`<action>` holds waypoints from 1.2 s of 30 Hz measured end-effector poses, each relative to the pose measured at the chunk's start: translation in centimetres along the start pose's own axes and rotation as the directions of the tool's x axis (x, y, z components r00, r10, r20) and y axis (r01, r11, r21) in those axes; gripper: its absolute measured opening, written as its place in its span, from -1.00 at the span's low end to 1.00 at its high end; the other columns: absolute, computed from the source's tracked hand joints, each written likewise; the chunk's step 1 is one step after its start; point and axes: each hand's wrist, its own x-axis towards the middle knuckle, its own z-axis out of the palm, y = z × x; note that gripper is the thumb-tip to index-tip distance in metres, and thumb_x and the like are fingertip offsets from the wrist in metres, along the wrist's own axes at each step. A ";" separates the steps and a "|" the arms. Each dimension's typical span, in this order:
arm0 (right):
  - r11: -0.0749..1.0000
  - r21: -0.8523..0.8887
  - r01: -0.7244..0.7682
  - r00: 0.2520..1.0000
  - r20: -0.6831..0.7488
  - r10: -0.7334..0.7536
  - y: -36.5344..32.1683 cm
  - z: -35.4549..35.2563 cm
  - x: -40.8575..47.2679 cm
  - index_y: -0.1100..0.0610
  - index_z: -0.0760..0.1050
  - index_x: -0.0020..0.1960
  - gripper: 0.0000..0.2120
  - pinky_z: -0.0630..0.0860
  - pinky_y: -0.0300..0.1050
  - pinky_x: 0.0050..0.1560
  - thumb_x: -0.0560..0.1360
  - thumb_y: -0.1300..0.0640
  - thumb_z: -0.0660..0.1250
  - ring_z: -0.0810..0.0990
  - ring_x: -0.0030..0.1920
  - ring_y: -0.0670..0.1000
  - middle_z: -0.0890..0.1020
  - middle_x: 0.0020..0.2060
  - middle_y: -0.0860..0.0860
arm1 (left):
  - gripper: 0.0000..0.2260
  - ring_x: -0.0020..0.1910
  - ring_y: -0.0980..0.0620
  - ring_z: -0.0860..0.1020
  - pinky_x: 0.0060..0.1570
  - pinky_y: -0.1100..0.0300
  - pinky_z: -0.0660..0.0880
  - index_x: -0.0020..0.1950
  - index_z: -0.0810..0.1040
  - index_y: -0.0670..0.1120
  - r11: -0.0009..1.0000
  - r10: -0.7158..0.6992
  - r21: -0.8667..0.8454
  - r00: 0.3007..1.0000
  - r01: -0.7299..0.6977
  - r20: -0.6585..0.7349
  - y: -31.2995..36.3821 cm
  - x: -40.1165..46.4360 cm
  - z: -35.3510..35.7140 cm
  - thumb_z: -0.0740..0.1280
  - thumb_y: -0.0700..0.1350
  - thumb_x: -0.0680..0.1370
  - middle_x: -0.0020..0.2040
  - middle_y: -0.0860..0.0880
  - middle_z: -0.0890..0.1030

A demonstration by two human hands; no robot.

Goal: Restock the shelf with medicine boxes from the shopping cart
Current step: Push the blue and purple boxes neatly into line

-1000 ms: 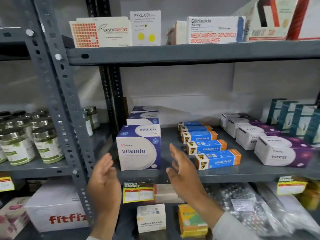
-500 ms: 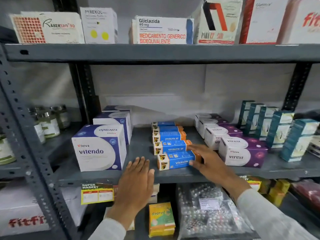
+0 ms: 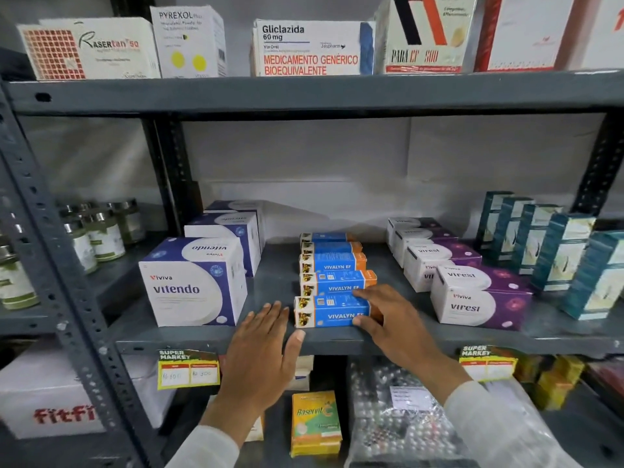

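A row of several blue-and-orange Vivalyn EF boxes runs front to back in the middle of the grey shelf (image 3: 209, 336). My right hand (image 3: 395, 322) grips the right end of the front Vivalyn box (image 3: 329, 312), thumb at the front face and fingers over the top. My left hand (image 3: 263, 346) lies flat, fingers spread, at the shelf's front edge just left of that box, holding nothing. White-and-blue Vitendo boxes (image 3: 194, 285) stand to the left, white-and-purple Viresi boxes (image 3: 472, 298) to the right. The shopping cart is out of view.
Teal cartons (image 3: 557, 248) line the far right of the shelf. Jars (image 3: 101, 234) sit on the left bay behind a grey upright post (image 3: 67, 298). The upper shelf holds larger boxes such as Gliclazida (image 3: 310, 49). Below are a yellow Baservit box (image 3: 315, 423), blister packs and price tags.
The view has shifted right along the shelf. My right hand moved from open air onto the front Vivalyn box and closed around its right end. My left hand settled flat at the shelf edge.
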 end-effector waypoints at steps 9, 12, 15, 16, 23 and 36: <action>0.999 -0.031 0.024 1.000 -0.018 -0.025 0.2 0.6 -0.1 -0.05 0.42 0.49 -0.50 0.38 -0.30 0.32 0.58 -0.05 0.38 0.46 0.32 -0.15 0.46 0.36 -0.13 | -0.34 0.60 0.01 0.26 0.58 0.01 0.10 0.59 0.34 0.03 1.000 0.004 -0.025 1.000 -0.004 -0.019 0.0 0.1 0.0 -0.14 0.34 0.64 0.59 0.03 0.35; 0.998 0.003 0.066 0.998 -0.008 -0.066 0.2 0.1 -0.6 -0.04 0.35 0.53 -0.47 0.42 -0.17 0.41 0.59 0.01 0.38 0.42 0.39 -0.14 0.38 0.42 -0.16 | -0.39 0.57 0.00 0.31 0.55 0.03 0.16 0.59 0.35 -0.01 0.992 -0.002 -0.126 0.998 -0.005 -0.062 0.2 -0.3 -0.7 -0.01 0.30 0.66 0.57 -0.01 0.40; 0.993 0.029 0.116 0.992 -0.058 -0.114 0.8 -2.1 -1.9 -0.03 0.36 0.52 -0.49 0.31 -0.32 0.45 0.59 0.07 0.36 0.37 0.41 -0.23 0.38 0.44 -0.18 | -0.49 0.44 0.05 0.45 0.37 0.01 0.46 0.53 0.43 -0.02 0.932 -0.118 -0.360 0.970 0.035 -0.212 1.9 -0.6 -2.1 0.14 0.20 0.66 0.47 -0.04 0.53; 0.991 0.027 0.128 0.988 -0.095 -0.125 1.0 -3.2 -2.3 -0.02 0.40 0.49 -0.52 0.26 -0.40 0.43 0.60 0.09 0.36 0.36 0.39 -0.26 0.41 0.42 -0.17 | -0.53 0.35 0.09 0.49 0.26 0.08 0.52 0.50 0.46 -0.04 0.925 -0.129 -0.381 0.950 0.012 -0.285 2.9 -0.6 -2.6 0.18 0.15 0.66 0.40 -0.05 0.59; 0.980 -0.169 0.109 0.815 -0.549 -0.185 6.8 -13.2 -5.2 0.21 0.63 0.23 -0.72 0.53 -0.02 0.27 0.53 0.23 0.36 0.60 0.18 0.07 0.65 0.14 0.08 | -0.64 0.41 0.03 0.51 0.48 0.17 0.29 0.38 0.59 -0.05 0.912 0.261 -0.254 0.933 -0.323 -0.249 15.9 1.8 0.1 0.23 -0.01 0.63 0.35 -0.02 0.64; 0.836 0.493 -0.241 0.971 0.109 0.215 17.8 -16.4 -3.6 -0.18 0.33 0.49 0.02 0.60 0.00 0.28 0.11 -0.28 0.66 0.61 0.23 -0.20 0.55 0.32 -0.17 | -0.44 0.56 -0.04 0.35 0.58 0.02 0.08 0.55 0.40 -0.08 0.978 0.202 0.045 0.979 -0.202 -0.010 21.6 2.5 6.7 0.07 0.23 0.68 0.55 -0.07 0.42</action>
